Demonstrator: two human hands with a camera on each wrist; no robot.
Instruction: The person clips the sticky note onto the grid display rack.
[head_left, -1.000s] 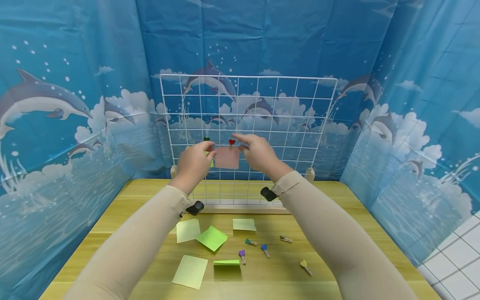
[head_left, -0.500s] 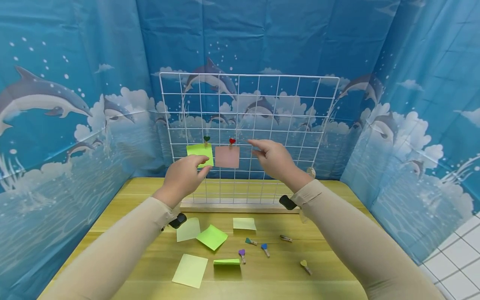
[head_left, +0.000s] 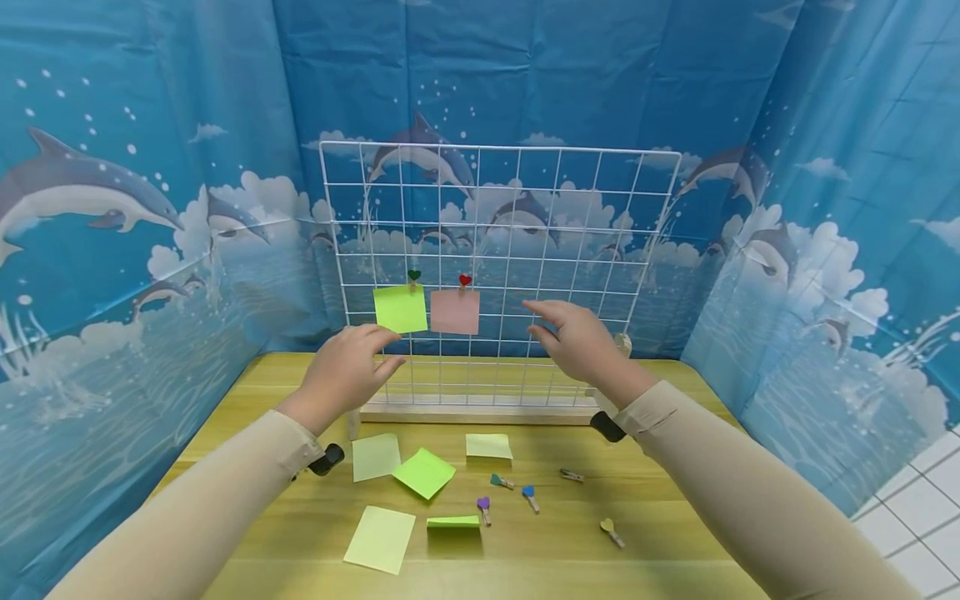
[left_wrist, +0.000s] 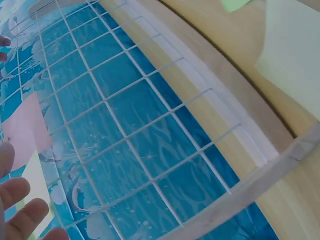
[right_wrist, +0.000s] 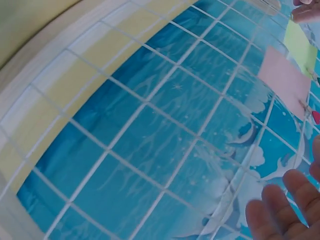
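Clips [head_left: 465, 282] are pinning two notes [head_left: 454, 312] to the rack [head_left: 480, 147]
We are holding left hand [head_left: 341, 367] and right hand [head_left: 588, 340] empty, fingers apart from thumbs; the clips are bearing the notes.

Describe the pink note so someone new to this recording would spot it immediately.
Start with the white wire grid standing on the table. In the head view, look left of and below its centre. The pink note hangs there under a red heart-topped clip, right of a lime-green note, and is the only pink note in view.
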